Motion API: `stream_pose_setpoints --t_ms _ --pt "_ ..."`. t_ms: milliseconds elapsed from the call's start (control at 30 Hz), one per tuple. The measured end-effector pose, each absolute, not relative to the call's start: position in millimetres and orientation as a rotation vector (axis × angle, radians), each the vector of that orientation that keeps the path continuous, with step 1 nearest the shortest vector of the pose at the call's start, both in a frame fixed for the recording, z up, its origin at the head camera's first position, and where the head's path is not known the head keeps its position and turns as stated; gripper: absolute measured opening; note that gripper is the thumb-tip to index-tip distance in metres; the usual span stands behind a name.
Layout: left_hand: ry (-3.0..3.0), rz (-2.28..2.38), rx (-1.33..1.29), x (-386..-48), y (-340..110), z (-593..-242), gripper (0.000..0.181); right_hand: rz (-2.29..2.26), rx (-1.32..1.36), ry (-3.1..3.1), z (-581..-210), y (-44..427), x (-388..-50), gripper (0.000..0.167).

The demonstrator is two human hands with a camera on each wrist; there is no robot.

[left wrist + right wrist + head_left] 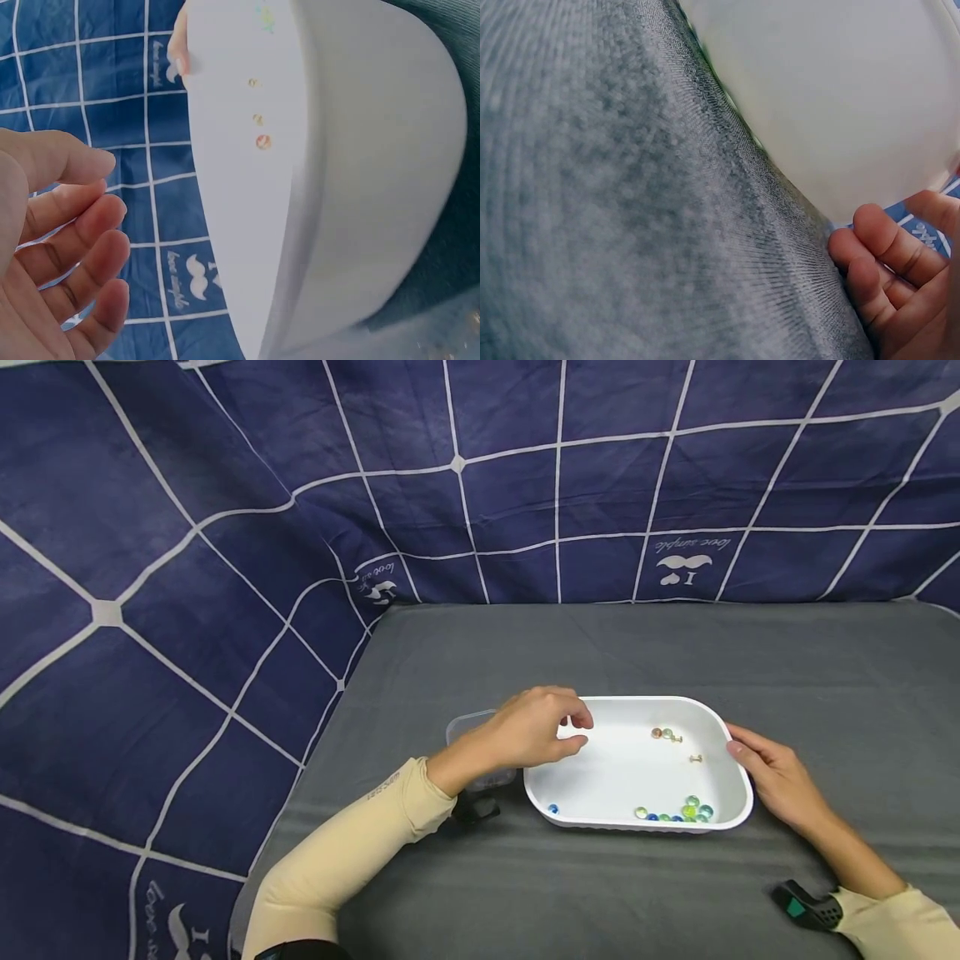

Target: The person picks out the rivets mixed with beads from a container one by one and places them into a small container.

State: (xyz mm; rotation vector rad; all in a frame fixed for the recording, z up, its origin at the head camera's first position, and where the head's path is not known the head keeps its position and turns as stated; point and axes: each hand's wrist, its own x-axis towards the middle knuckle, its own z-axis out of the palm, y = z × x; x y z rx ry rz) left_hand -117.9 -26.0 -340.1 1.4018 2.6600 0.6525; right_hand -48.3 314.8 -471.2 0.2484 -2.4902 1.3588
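Observation:
A white rectangular basin (607,781) sits on the grey cloth. My left hand (536,727) hovers over its left end, fingers loosely bent, with a gap between thumb and fingertips and nothing held. At the right end, my right hand (780,781) grips the rim, thumb on top and fingers against the outer wall. Several glass marbles (690,811) cluster in the basin's near right corner. One blue marble (553,808) lies near left. Toward the back are two more marbles (657,733) and two small gold dumbbell-shaped pieces (696,758).
A clear plastic container (467,724) stands left of the basin, partly hidden under my left forearm; its contents are hard to make out. Grey cloth (847,685) covers the table. A blue checked curtain (510,510) hangs behind and at the left.

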Motion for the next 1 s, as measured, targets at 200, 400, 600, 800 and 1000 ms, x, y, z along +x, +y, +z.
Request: stream_pose_setpoints --t_ms 200,400,600,800,1000 --pt "2.650 0.642 1.418 -118.7 -16.7 -342.7 0.016 1.363 0.252 -2.492 -470.0 311.3 -48.5 0.035" --pt "2.633 0.639 1.447 -120.6 -9.6 -343.5 0.016 1.337 0.227 -2.509 -468.2 310.8 -47.9 0.036" --pt "2.585 0.662 1.482 -122.2 -3.2 -344.1 0.015 1.333 0.216 -2.511 -468.5 311.4 -47.5 0.036" --pt "2.579 0.627 1.490 -123.1 3.3 -345.1 0.015 1.343 0.218 -2.513 -468.6 311.5 -47.6 0.036" --pt "2.579 0.570 1.482 -123.6 11.2 -343.5 0.015 1.348 0.230 -2.510 -468.9 311.4 -48.1 0.035"
